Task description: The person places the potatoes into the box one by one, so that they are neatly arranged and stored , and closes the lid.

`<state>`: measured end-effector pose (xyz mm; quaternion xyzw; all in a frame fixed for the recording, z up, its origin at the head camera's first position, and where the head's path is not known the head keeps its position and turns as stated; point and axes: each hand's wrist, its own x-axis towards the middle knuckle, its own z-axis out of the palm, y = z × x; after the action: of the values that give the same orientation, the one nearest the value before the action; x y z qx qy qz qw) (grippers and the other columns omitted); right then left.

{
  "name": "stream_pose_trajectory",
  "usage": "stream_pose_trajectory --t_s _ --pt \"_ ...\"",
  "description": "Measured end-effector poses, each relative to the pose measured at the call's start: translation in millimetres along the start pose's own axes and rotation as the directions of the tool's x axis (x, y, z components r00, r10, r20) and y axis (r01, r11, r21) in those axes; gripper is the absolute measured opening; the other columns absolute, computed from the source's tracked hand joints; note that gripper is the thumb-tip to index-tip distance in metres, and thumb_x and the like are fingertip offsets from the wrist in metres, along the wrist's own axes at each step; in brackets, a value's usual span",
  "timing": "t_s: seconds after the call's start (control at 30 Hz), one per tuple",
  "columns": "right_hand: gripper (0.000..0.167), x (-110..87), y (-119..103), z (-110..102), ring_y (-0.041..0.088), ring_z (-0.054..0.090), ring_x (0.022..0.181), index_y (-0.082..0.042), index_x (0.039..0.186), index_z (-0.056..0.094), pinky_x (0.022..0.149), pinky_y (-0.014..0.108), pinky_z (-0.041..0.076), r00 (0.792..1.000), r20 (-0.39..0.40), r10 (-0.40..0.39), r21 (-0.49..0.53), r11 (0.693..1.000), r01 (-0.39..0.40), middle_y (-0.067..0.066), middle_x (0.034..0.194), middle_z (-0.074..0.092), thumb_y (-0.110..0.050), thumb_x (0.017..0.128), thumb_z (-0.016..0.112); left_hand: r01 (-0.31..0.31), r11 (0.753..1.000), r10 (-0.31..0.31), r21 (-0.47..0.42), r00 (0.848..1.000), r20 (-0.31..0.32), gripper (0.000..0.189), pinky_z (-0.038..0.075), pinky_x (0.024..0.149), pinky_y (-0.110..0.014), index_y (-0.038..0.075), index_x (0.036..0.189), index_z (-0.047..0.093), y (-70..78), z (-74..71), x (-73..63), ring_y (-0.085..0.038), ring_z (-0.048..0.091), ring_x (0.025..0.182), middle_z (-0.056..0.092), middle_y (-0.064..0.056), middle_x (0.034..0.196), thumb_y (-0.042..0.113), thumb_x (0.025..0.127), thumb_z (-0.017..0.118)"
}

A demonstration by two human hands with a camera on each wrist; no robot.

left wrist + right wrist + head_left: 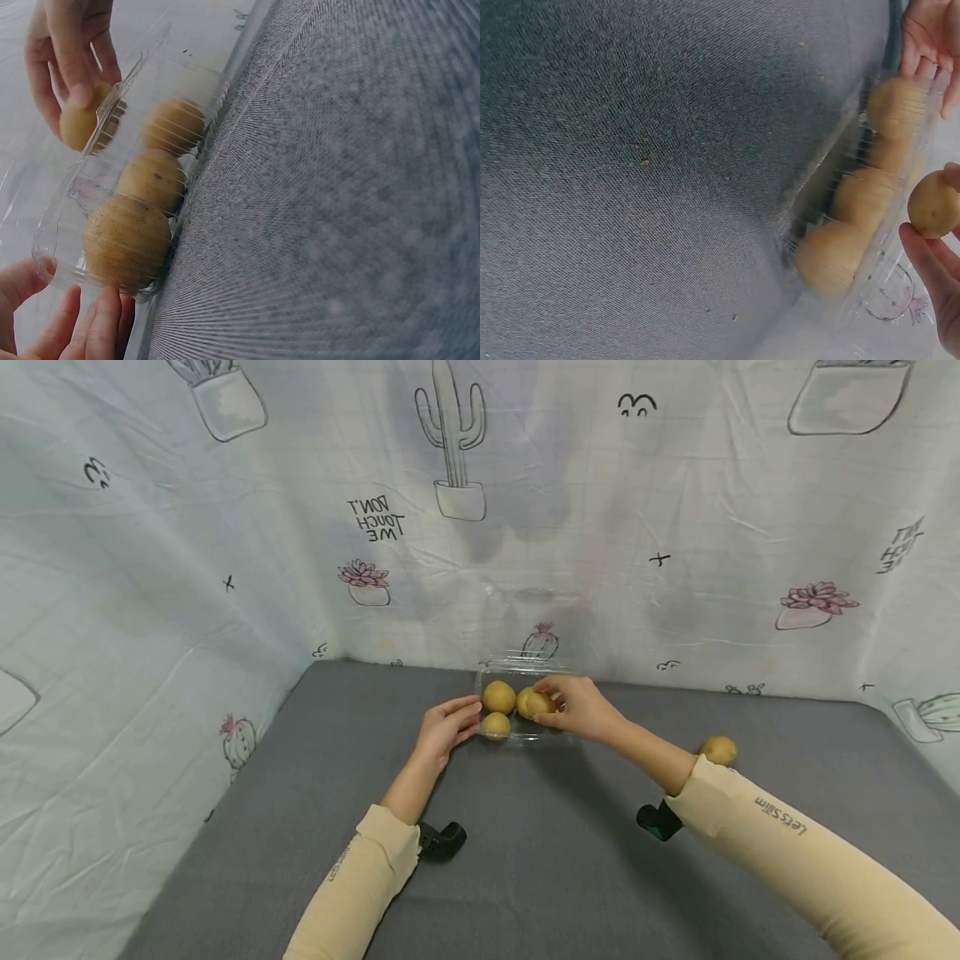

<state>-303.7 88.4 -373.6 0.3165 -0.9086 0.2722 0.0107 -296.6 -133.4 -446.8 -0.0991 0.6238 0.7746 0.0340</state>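
A clear plastic clamshell box (525, 737) with several potatoes (498, 697) in it stands at the back of the table. At its left end, my left hand (447, 727) touches the wall and rim with nearly straight fingers, as the left wrist view also shows. Between thumb and fingertips, my right hand (581, 706) pinches one potato (934, 204). That held potato is above the box, level with or over its rim in the left wrist view. Three potatoes line the near side of the box in that view, the largest potato (127, 244) nearest my left hand.
Another potato (718, 749) lies on the grey tabletop (517, 860) to the right, beside my right forearm. The box's transparent lid (536, 610) stands raised against the printed cloth backdrop (637, 527). Black wrist devices (442, 842) sit at both sleeves.
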Motion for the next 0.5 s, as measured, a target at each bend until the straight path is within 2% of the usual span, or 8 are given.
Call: stream_pose_trajectory --t_s 0.13,0.3,0.43,0.5 --pt "0.039 3.8 1.6 7.5 0.027 0.064 0.082 0.002 0.113 0.062 0.066 0.033 0.055 0.998 0.056 -0.006 -0.053 0.999 0.009 0.019 0.105 0.064 -0.012 0.078 0.074 -0.004 1.0 0.004 0.003 1.0 -0.007 0.03 0.055 0.077 -0.025 0.003 0.115 0.064 -1.0 -0.2 -0.9 -0.023 0.062 0.095 0.062 -0.015 0.11 0.011 0.086 0.066" --pt "0.038 9.3 3.1 13.1 0.022 0.063 0.079 0.0 0.11 0.064 0.064 0.03 0.054 0.993 0.119 0.026 -0.092 0.996 -0.015 0.017 0.103 0.065 -0.01 0.075 0.076 0.0 1.0 0.0 0.002 1.0 -0.012 0.03 0.055 0.077 -0.025 0.003 0.115 0.064 -1.9 0.5 -1.1 -0.015 0.063 0.086 0.063 -0.012 0.107 0.011 0.086 0.066" --pt "0.036 15.9 2.8 14.2 0.023 0.065 0.078 0.0 0.108 0.065 0.066 0.031 0.055 0.987 0.159 0.008 -0.092 0.996 0.007 0.018 0.105 0.065 -0.008 0.075 0.076 -0.006 1.0 0.006 0.004 1.0 -0.009 0.03 0.055 0.078 -0.025 0.003 0.115 0.064 -1.7 0.4 -0.1 -0.018 0.063 0.089 0.063 -0.011 0.106 0.011 0.086 0.066" --pt "0.036 19.5 2.1 13.9 0.025 0.065 0.078 0.0 0.107 0.065 0.067 0.032 0.056 0.984 0.175 -0.029 -0.1 0.994 0.047 0.019 0.104 0.066 -0.008 0.074 0.077 -0.01 1.0 0.011 0.003 1.0 -0.01 0.03 0.055 0.078 -0.025 0.002 0.114 0.064 -1.1 0.0 0.4 -0.021 0.063 0.093 0.064 -0.01 0.104 0.011 0.086 0.066"
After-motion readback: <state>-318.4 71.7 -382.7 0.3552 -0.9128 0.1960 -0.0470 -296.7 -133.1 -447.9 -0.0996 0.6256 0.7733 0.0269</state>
